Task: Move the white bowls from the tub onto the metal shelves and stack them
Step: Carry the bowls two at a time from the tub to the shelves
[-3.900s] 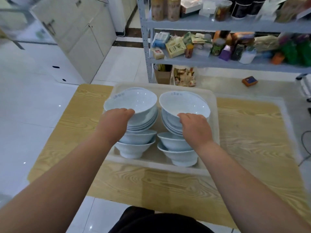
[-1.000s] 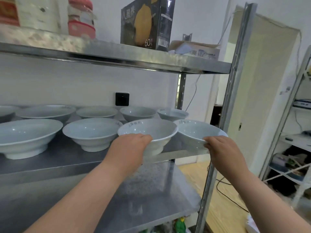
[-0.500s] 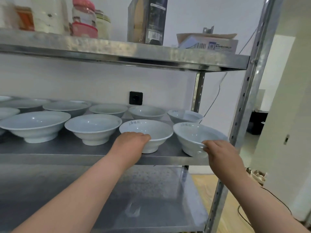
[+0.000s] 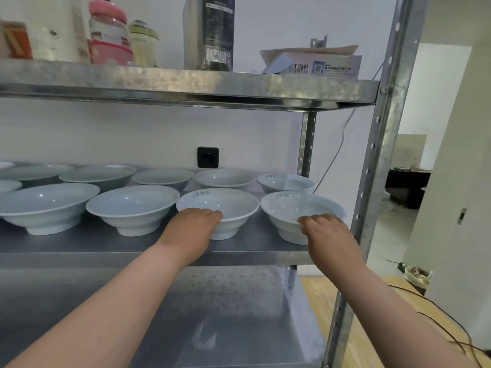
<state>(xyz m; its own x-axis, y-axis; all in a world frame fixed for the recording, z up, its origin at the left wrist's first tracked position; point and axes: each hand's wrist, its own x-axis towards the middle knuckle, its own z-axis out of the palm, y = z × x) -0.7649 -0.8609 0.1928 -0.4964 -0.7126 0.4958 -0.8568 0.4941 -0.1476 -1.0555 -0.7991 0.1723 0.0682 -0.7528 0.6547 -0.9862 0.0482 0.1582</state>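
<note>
The left hand has its fingers curled over the near rim of a white bowl, gripping it; the thumb is hidden below the rim. The right hand hooks its fingers over the near rim of a second bowl in the same closed grip. Both bowls stand upright on their feet on the middle shelf, side by side and just apart, at the right end of the front row near the post. Each shows grey lettering inside its far rim. To their left two more bowls continue the front row, and a back row of bowls runs behind along the wall. None is stacked on another. Above, the top shelf bears jars and boxes. A black socket sits on the wall.
</note>
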